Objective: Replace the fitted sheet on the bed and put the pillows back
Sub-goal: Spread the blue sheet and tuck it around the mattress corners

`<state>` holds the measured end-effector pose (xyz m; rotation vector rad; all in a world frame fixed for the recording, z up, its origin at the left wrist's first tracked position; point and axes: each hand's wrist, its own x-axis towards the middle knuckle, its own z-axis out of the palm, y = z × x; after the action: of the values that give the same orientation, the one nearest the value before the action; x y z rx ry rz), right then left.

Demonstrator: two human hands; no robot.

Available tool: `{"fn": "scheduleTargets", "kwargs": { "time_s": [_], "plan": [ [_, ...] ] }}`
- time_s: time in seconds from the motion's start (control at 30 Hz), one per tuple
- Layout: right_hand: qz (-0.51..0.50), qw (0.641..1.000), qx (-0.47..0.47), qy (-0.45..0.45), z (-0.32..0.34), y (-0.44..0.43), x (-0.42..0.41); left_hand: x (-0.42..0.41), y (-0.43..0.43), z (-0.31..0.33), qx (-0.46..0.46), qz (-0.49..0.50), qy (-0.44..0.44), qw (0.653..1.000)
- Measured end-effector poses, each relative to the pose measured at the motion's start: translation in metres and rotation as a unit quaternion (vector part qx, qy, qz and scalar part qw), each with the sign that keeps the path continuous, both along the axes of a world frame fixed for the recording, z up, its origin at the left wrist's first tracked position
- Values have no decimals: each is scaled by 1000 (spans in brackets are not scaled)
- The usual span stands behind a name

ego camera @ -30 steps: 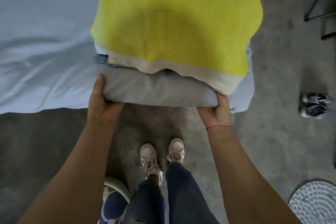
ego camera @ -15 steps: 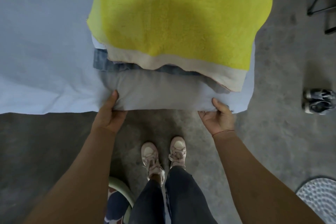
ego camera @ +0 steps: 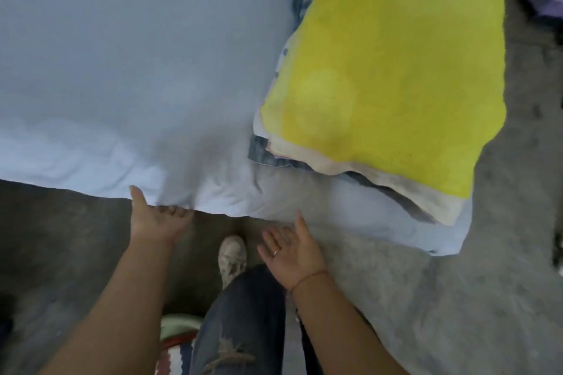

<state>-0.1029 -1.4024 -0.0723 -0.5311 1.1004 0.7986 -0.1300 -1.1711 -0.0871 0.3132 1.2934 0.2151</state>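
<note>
A pale blue fitted sheet [ego camera: 128, 70] covers the bed and fills the upper left. On the bed's right end lies a yellow blanket [ego camera: 393, 70] over folded bedding and a white pillow [ego camera: 359, 207]. My left hand [ego camera: 158, 219] grips the sheet's near edge, thumb on top and fingers curled under it. My right hand [ego camera: 292, 250] hangs palm up with fingers spread, just below the bed edge, holding nothing.
Grey concrete floor [ego camera: 487, 283] lies below and to the right of the bed. My legs in jeans and one pale shoe [ego camera: 233, 256] stand close to the bed edge. A striped item [ego camera: 176, 341] sits by my feet.
Both hands have left the pillow's ends. My left hand moved left to the sheet edge and took hold of it; my right hand opened and drew back. The view swung left.
</note>
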Motion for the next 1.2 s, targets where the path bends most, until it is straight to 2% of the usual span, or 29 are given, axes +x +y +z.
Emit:
{"fn": "scheduleTargets", "kwargs": {
  "time_s": [0.1, 0.2, 0.3, 0.4, 0.53, 0.6, 0.7, 0.77, 0.87, 0.9, 0.97, 1.0, 1.07, 1.2],
  "plan": [
    [-17, 1000, -16, -2, -2, 36, 26, 1, 42, 4, 34, 26, -2, 999],
    [-74, 996, -31, -28, -8, 56, 41, 6, 76, 2, -1, 17, -51, 999],
    [-113, 989, -34, -91, -16, 69, 43, 7, 101, -8, -33, 31, -54, 997],
    [-110, 981, -31, -153, -17, 79, 48, 14, 123, -9, -24, 0, -88, 996],
    [-150, 974, -32, -165, -26, 87, 52, 33, 140, -10, -15, -30, -126, 992],
    [-108, 967, -49, -228, -40, 83, 37, 38, 143, -14, -10, -31, -145, 989],
    [-82, 939, 25, -332, -56, 64, 32, 39, 145, -20, -25, -46, -187, 981],
    [-67, 943, 101, -311, -53, 70, 29, 34, 148, -30, -25, -54, -199, 978],
    [-51, 952, 122, -278, -75, 69, 27, 25, 151, -41, -30, -49, -197, 979],
    [-65, 960, 83, -261, -82, 62, 27, 23, 152, -43, -31, -52, -194, 979],
    [-67, 972, -74, -213, -79, 73, 28, 21, 153, -42, -29, -64, -178, 981],
    [-69, 980, -110, -154, -77, 82, 34, 18, 154, -42, -24, -68, -159, 985],
    [-116, 974, -148, -123, -66, 87, 41, 12, 159, -38, -18, -65, -139, 988],
    [-109, 974, -151, -131, -42, 99, 30, -19, 197, -32, -5, -8, -110, 994]
  ]
}}
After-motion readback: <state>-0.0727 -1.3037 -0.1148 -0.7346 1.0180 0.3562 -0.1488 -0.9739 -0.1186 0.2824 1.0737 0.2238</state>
